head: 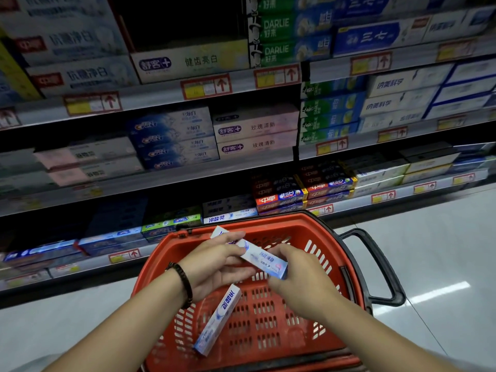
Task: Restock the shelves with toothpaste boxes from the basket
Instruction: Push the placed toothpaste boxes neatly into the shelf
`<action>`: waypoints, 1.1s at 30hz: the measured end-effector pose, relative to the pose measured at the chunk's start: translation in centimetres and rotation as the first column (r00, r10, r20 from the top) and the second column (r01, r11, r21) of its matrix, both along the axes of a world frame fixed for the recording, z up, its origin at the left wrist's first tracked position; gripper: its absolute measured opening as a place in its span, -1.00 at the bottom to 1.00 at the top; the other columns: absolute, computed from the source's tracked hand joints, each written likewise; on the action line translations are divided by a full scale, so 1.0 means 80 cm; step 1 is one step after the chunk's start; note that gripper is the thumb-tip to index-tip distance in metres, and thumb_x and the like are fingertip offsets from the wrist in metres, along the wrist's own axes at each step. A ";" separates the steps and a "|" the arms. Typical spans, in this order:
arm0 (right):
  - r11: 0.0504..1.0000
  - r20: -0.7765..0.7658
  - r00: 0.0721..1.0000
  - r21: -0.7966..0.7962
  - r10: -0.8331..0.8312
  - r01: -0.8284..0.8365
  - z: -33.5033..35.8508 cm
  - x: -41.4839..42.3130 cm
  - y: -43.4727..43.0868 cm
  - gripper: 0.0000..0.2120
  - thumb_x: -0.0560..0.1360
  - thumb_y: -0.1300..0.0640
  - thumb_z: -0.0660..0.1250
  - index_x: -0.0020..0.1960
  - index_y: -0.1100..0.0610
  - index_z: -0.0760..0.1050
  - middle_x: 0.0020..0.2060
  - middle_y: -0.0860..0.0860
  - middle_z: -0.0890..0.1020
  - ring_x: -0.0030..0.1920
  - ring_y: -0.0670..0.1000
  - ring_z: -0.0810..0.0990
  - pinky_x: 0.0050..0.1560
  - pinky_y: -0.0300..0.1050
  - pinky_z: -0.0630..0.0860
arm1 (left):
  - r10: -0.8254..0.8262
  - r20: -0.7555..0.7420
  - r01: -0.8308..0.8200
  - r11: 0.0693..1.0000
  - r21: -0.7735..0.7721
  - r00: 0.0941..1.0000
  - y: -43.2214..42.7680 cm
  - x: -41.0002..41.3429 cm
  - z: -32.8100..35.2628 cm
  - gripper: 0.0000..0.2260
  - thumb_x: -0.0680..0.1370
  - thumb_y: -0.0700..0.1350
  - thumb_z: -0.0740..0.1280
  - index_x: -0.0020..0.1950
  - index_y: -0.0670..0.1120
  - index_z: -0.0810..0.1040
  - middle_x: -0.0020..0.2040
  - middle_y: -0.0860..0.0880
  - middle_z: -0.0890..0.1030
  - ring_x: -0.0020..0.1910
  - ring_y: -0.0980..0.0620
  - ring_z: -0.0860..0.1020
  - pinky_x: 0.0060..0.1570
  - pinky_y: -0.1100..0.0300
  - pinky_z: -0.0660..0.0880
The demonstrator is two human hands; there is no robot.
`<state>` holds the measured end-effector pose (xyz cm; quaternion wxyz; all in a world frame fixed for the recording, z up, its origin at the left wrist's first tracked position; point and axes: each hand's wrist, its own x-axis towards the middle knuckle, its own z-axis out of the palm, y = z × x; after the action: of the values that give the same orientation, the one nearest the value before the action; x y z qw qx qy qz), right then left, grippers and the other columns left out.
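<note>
On your left, the shelves (161,181) run across the view in tiers. They are stacked with toothpaste cartons lying flat, and red-and-yellow price tags (92,103) line their front edges. Your left hand (214,267), with a dark beaded bracelet (183,283) on its wrist, is over the red basket (268,222). Its thumb lies along the top of a white-and-blue toothpaste box (257,257) and its fingers are nearly straight beneath, so the box is pinched between them. This box is held up above the basket, slanting from upper left down to lower right. Below your left wrist, a second toothpaste box (218,319) lies at a slant on the basket's bottom, near its left wall. Your right hand (298,280) meets the lifted box at its right end, with its fingers curled round that end in a grip. Further right, the basket's black handle (381,267) juts outward over the pale floor (442,251).
</note>
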<state>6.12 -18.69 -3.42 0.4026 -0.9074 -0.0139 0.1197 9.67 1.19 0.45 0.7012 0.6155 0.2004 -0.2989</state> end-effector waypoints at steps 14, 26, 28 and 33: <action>0.842 -0.201 0.964 0.478 -0.173 0.250 0.012 0.025 -0.015 -0.84 0.63 0.18 0.46 0.16 0.09 0.52 0.08 0.02 0.75 0.00 0.00 0.77 -0.02 -0.01 0.73 | 0.004 0.262 -0.121 0.894 0.432 0.965 0.047 0.019 -0.020 -0.28 0.60 -0.23 0.44 0.64 0.13 0.18 0.41 -0.13 0.42 0.07 -0.17 0.69 0.06 -0.14 0.68; 0.787 -0.255 0.961 0.568 -0.110 0.241 0.015 0.028 -0.019 -0.88 0.65 0.18 0.43 0.17 0.16 0.62 0.01 0.06 0.78 0.04 0.08 0.77 0.03 0.01 0.70 | 0.077 0.252 -0.166 0.920 0.354 0.965 0.050 0.025 -0.029 -0.54 0.68 -0.31 0.25 0.55 0.00 0.36 0.23 -0.04 0.63 0.13 -0.02 0.68 -0.05 0.04 0.70; 0.769 -0.263 0.952 0.572 -0.157 0.285 0.015 0.030 -0.018 -0.88 0.65 0.17 0.42 0.17 0.18 0.61 0.00 0.08 0.78 0.01 0.08 0.78 0.03 0.05 0.71 | 0.082 0.250 -0.168 0.923 0.346 0.965 0.051 0.023 -0.030 -0.59 0.68 -0.33 0.24 0.49 -0.02 0.42 0.20 -0.04 0.64 0.11 -0.02 0.69 -0.10 0.07 0.69; 0.643 -0.310 0.893 0.620 -0.325 0.449 0.020 0.035 -0.012 -0.73 0.62 0.16 0.46 0.23 0.19 0.45 0.05 0.19 0.73 -0.04 0.11 0.79 -0.05 0.03 0.72 | 0.127 0.260 -0.208 0.926 0.314 0.957 0.058 0.023 -0.032 -0.72 0.69 -0.30 0.27 0.35 -0.04 0.50 0.21 -0.09 0.62 0.08 -0.07 0.71 -0.13 0.05 0.68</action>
<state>8.89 -19.62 -1.82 0.7205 -0.6649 0.1730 0.0939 11.47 5.81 -2.12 0.6271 0.7380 0.2165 -0.1236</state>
